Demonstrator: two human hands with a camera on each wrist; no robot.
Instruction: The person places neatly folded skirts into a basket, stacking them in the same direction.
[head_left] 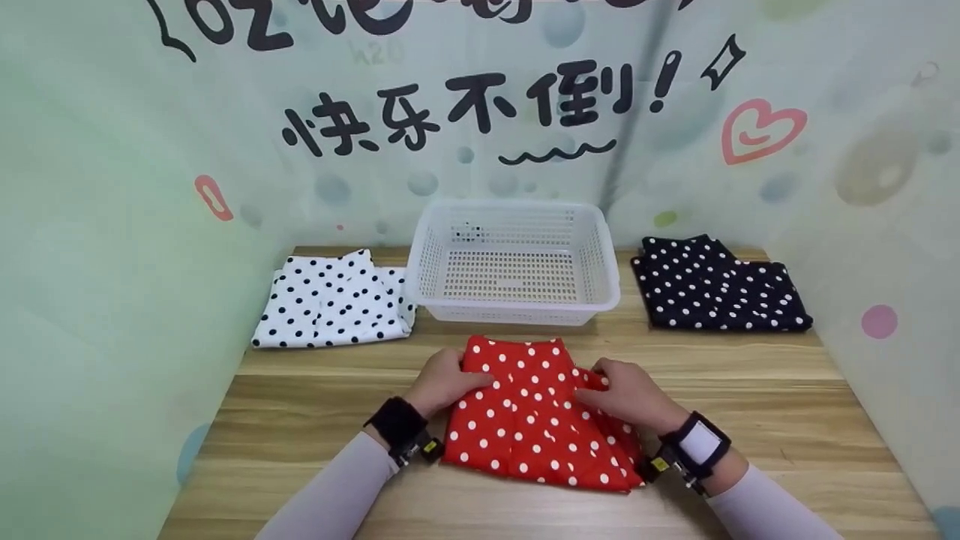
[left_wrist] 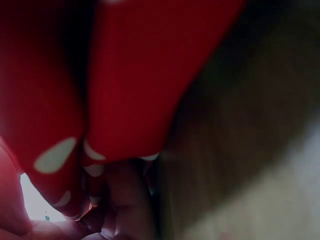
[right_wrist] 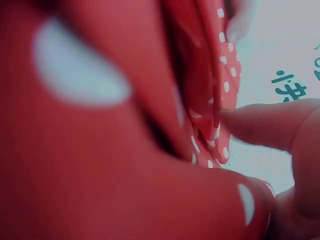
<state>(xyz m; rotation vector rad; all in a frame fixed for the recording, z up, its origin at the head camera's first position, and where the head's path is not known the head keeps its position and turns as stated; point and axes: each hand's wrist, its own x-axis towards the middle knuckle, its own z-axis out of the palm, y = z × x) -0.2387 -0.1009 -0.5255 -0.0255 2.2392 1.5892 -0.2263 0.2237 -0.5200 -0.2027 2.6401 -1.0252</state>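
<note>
A folded red garment with white dots lies at the front middle of the wooden table. My left hand grips its upper left edge, thumb on top and fingers tucked beneath. At the upper right side, my right hand pinches the edge, its thumb laid over the cloth. In the left wrist view, dark red cloth fills the top and part of the hand shows under it. The right wrist view has loose layers of the cloth close up, with the thumb against them.
Behind the red garment stands a white perforated plastic basket. A folded white garment with black dots lies to its left, touching or near it. To its right is a folded black garment with white dots. A printed curtain backs the table.
</note>
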